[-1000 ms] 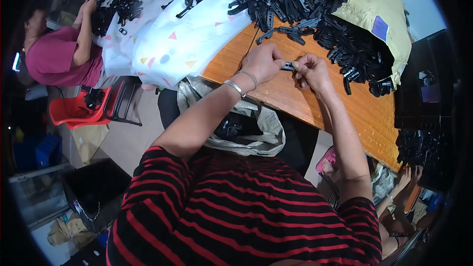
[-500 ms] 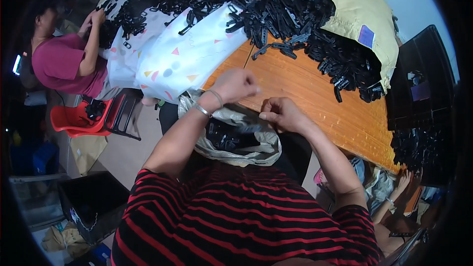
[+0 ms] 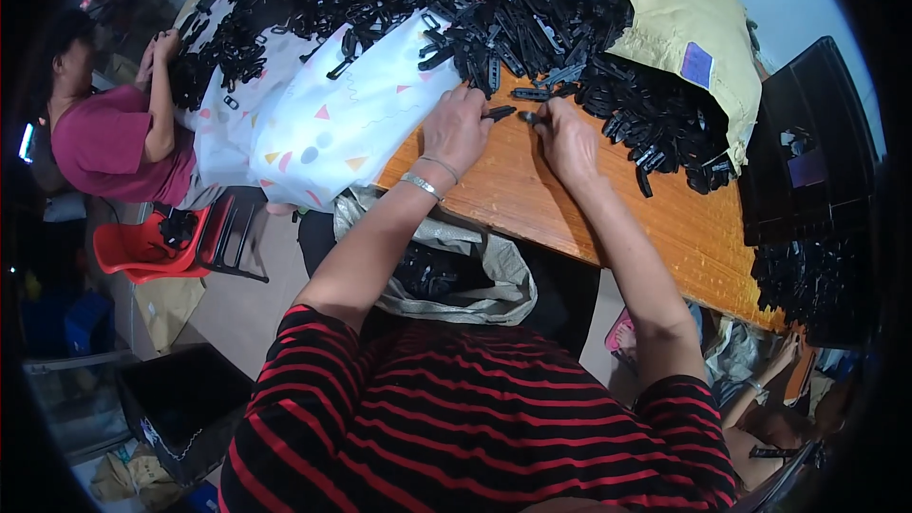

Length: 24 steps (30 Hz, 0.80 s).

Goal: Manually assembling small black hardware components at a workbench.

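Observation:
My left hand (image 3: 458, 133) rests over the wooden table, its fingers closed on a slim black plastic piece (image 3: 501, 113) that points right. Just opposite, my right hand (image 3: 570, 144) pinches a small dark piece (image 3: 529, 118), mostly covered by the fingertips. A narrow gap parts the two pieces. Beyond my fingers spreads a large heap of slotted black plastic pieces (image 3: 532, 24), with one loose piece (image 3: 530, 94) at its near edge. Below the table edge, an open woven sack (image 3: 513, 271) lies at my lap with black pieces inside.
A white patterned sheet (image 3: 304, 147) covers the table's left part. A yellowish sack (image 3: 679, 14) stands at the far right by the heap. At left, a person in a maroon shirt (image 3: 109, 142) handles pieces beside a red chair (image 3: 147, 247). Another person's arm (image 3: 765, 370) shows at lower right.
Both hands have moved forward from above the sack to the table near the heap. Each now holds a dark piece. The sack's opening is less covered.

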### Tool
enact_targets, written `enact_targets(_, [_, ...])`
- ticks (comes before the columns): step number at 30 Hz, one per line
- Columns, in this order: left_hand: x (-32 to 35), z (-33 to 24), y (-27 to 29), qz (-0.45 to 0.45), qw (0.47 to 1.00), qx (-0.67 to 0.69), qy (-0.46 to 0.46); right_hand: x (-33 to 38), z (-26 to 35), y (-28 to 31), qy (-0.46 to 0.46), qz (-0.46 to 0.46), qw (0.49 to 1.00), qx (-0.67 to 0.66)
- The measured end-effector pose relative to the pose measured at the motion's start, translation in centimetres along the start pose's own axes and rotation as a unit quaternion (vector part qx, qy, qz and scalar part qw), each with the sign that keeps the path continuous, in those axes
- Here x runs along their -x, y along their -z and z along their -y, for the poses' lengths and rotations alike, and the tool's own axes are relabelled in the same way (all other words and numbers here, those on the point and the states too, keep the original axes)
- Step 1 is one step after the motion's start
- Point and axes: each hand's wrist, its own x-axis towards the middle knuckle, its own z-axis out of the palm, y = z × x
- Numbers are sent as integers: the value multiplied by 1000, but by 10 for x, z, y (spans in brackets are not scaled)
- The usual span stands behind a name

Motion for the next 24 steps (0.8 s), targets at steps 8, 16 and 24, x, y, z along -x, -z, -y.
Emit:
enact_targets(8, [19,1,14,0,999,50,-1,30,31,8,60,30,997,-22])
enact_targets(16, [12,-29,27,50,979,198,10,5,12,12,-102,25,963,-250])
enact_targets(24, [16,-12,16,167,854,431,237,15,14,12,-279,129,853,-421])
